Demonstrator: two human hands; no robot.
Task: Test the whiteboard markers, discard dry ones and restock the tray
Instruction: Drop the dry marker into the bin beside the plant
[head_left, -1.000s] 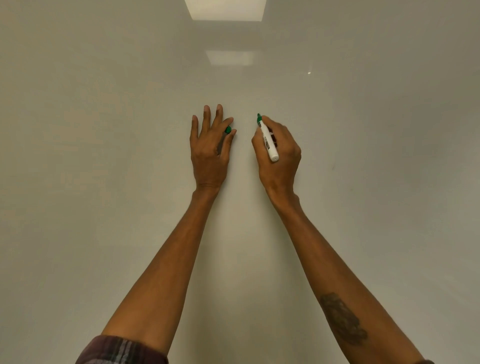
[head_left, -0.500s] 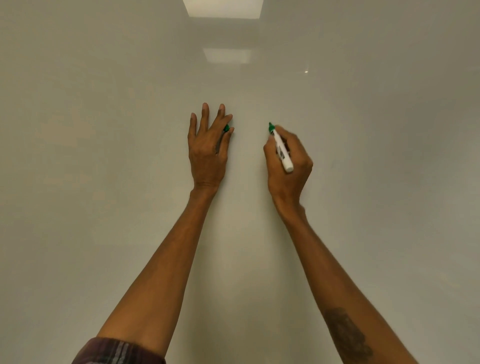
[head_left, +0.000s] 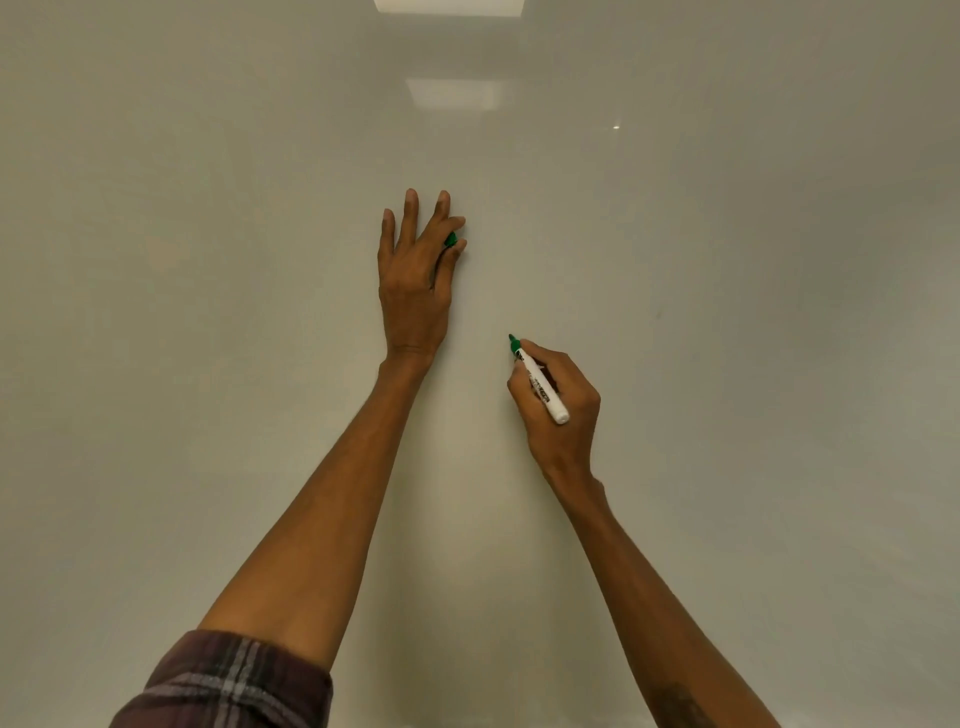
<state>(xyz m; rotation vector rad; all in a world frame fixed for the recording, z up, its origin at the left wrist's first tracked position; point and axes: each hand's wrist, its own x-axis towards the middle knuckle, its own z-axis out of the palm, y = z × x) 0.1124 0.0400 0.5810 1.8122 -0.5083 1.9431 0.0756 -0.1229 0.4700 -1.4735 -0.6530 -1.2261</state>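
Glossy white whiteboard fills the view. Left hand, fingers spread, pinches a small green cap; right hand grips a white, green-tipped marker.

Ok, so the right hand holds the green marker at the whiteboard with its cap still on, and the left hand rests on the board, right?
Almost: the head view shows the marker uncapped in the right hand, green tip bare. The cap is pinched in the left hand, which does rest on the whiteboard.
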